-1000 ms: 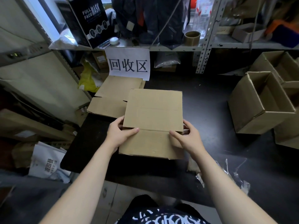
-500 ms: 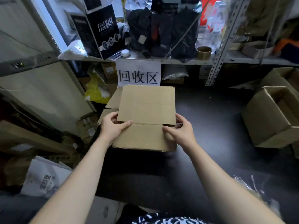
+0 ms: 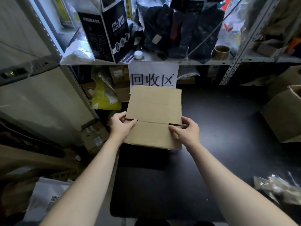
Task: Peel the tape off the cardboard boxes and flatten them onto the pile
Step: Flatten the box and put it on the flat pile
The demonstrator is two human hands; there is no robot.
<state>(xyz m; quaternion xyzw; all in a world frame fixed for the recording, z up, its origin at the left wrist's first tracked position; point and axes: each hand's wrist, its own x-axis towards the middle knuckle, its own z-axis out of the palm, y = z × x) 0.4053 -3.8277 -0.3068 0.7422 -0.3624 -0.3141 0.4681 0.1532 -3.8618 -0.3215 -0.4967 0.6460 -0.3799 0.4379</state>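
A flattened brown cardboard box lies at the back left of the black table, right below the white sign with black characters. My left hand grips its left edge at the flap seam, thumb on top. On the opposite edge, at the same seam, my right hand holds the box with its thumb across the near flap. The box covers the pile of flattened cardboard beneath it, so the pile is hidden.
Open cardboard boxes stand at the table's right side. Crumpled clear tape and plastic lies at the near right. A shelf above holds a black mask box, dark bags and a tape roll. Clutter fills the floor at left.
Both hands have carried the flattened box away from me and leftward, up to the sign. It now covers the pile of flat cardboard that showed beside it earlier.
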